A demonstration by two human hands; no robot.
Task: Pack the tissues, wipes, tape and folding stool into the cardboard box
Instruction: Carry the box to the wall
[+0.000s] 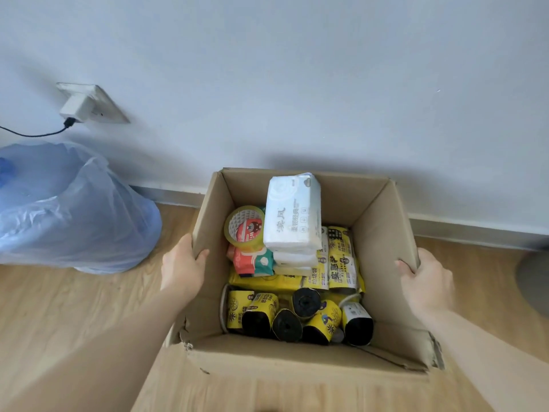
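At far left, approx 9 o'clock in frame, a blue plastic bag [68, 209] sits on the wood floor [59, 307] against the wall; above it, at 10 o'clock, a wall socket [95, 104] w/ a white charger [77, 108] plugged in and a black cable trailing off left.

Left hand [182, 269] grips the left wall of the cardboard box [383, 233]: thumb hooked over the rim to the inside, remaining fingers outside, hidden behind the palm, so can't tell their spread.

Inside the box, at its 10 o'clock, a clear tape roll [244, 224] lies on a red/teal wipes pack [252, 261]. Just right, at 12 o'clock, white tissue packs [292, 215] are stacked, top one tilted against the back wall. Yellow packets [341, 263] lie at approx 3 o'clock of the box interior, touching the tissues. Along the 6 o'clock side, several black bag rolls w/ yellow labels [286, 324] are jumbled together.

Right hand [427, 281] clamps the right wall of the box, fingers [404, 267] curled over the rim inward, pressed close together, thumb not visible.

Box stands open on the floor, flaps up, back side near the skirting.
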